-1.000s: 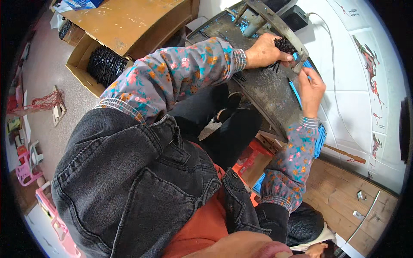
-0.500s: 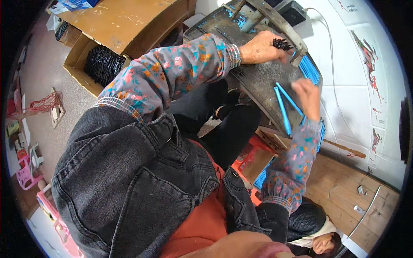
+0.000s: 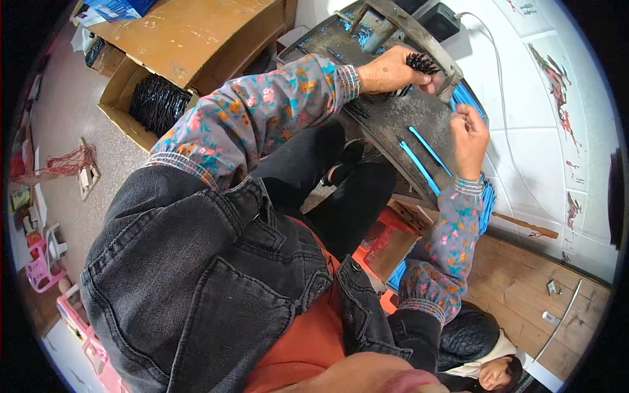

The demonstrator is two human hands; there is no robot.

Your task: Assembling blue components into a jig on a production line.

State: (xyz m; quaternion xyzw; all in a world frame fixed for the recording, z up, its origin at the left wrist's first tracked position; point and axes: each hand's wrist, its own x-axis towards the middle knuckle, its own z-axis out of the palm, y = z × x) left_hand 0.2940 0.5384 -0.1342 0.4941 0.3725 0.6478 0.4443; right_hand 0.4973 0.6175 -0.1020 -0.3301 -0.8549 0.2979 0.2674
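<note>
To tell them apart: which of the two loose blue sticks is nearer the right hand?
The upper-right stick: it lies between the right hand and the lower-left stick, which is farther away.

No words or numbers were legible. White wall tiles (image 3: 527, 147) bore small dark script-like marks (image 3: 530, 11) near red-and-black branch pictures (image 3: 555, 84); too small to read. Blue package (image 3: 123, 9) at the brown table's (image 3: 180, 42) left edge showed pale patches, cut off by the view's rim, likewise unreadable.

A white wall (image 3: 532, 147) rises right of the speckled floor (image 3: 116, 177).
</note>
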